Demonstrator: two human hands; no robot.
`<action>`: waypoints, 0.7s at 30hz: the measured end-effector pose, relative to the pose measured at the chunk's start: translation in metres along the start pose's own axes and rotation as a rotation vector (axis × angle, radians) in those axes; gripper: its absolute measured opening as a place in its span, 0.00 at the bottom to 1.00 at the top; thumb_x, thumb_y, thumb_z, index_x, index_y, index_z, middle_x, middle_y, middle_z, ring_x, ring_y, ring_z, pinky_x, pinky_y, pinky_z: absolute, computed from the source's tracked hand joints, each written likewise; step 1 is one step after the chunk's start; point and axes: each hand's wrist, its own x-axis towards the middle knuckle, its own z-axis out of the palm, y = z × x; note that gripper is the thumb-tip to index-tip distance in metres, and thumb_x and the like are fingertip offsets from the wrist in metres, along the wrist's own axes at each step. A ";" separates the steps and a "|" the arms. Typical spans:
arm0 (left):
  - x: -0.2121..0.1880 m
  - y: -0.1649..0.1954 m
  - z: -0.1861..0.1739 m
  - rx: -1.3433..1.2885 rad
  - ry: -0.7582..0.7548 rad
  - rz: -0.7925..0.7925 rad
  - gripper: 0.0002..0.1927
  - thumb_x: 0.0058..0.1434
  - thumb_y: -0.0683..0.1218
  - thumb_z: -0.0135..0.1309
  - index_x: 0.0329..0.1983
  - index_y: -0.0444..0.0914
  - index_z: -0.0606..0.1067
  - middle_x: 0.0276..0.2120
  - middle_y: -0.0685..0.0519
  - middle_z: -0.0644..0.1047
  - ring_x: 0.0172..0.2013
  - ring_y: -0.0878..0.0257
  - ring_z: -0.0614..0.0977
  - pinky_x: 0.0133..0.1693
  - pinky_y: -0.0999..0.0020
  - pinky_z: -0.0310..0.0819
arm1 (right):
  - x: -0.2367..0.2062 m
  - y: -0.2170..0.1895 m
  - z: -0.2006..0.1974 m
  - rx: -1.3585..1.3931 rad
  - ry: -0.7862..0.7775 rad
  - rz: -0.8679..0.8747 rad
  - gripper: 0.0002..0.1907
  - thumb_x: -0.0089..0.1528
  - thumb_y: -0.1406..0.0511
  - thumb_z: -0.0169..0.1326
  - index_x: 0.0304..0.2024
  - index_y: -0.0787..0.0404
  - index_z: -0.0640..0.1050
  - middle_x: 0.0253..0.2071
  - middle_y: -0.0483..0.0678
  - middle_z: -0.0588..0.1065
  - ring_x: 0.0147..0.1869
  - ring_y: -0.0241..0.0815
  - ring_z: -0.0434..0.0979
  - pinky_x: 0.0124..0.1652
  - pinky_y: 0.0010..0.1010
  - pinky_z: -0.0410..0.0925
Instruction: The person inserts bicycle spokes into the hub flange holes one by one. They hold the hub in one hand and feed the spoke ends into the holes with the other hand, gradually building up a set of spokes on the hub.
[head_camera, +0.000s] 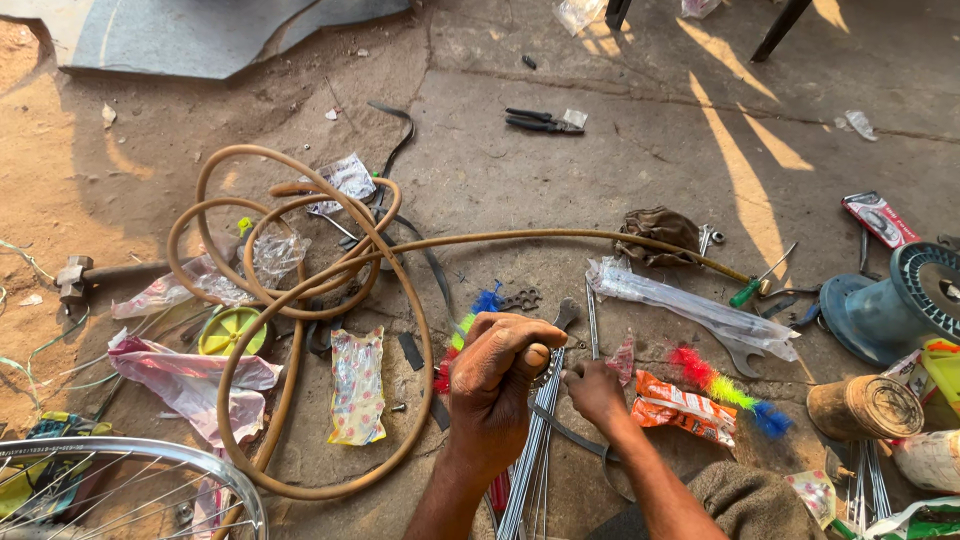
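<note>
My left hand (495, 385) is closed around the rounded wooden handle (535, 358) of a tool, held upright over a bundle of thin metal spokes (530, 455) lying on the ground. My right hand (597, 395) sits just to the right, fingers pinched at the top of the spokes near a small metal part. What the fingers pinch is too small to tell. Both forearms come in from the bottom edge.
A long tan hose (300, 280) loops at left. A bicycle wheel rim (130, 480) lies bottom left. Pliers (540, 122), a hammer (75, 275), wrenches, plastic wrappers, colourful bristle brushes (725, 390), a blue spool (900, 300) and a wooden stump (865, 405) litter the dirt floor.
</note>
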 end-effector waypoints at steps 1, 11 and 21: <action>-0.001 -0.001 0.000 -0.011 0.008 -0.016 0.09 0.74 0.46 0.52 0.46 0.36 0.80 0.41 0.52 0.83 0.46 0.60 0.81 0.48 0.66 0.79 | 0.003 0.012 0.014 -0.059 -0.022 0.052 0.20 0.66 0.51 0.55 0.36 0.61 0.81 0.33 0.50 0.80 0.35 0.42 0.79 0.39 0.39 0.72; -0.006 -0.007 0.000 -0.097 0.030 -0.096 0.09 0.74 0.45 0.52 0.48 0.34 0.79 0.43 0.50 0.83 0.45 0.60 0.84 0.48 0.66 0.81 | 0.022 0.042 0.078 0.119 0.018 0.165 0.20 0.65 0.51 0.54 0.36 0.61 0.81 0.34 0.51 0.80 0.36 0.44 0.78 0.40 0.40 0.71; -0.006 -0.007 0.001 -0.110 -0.013 -0.079 0.10 0.74 0.44 0.51 0.48 0.34 0.79 0.43 0.49 0.83 0.44 0.60 0.85 0.45 0.67 0.82 | -0.032 -0.019 -0.013 0.819 0.214 -0.089 0.08 0.64 0.67 0.55 0.44 0.63 0.78 0.34 0.48 0.77 0.33 0.40 0.76 0.31 0.30 0.74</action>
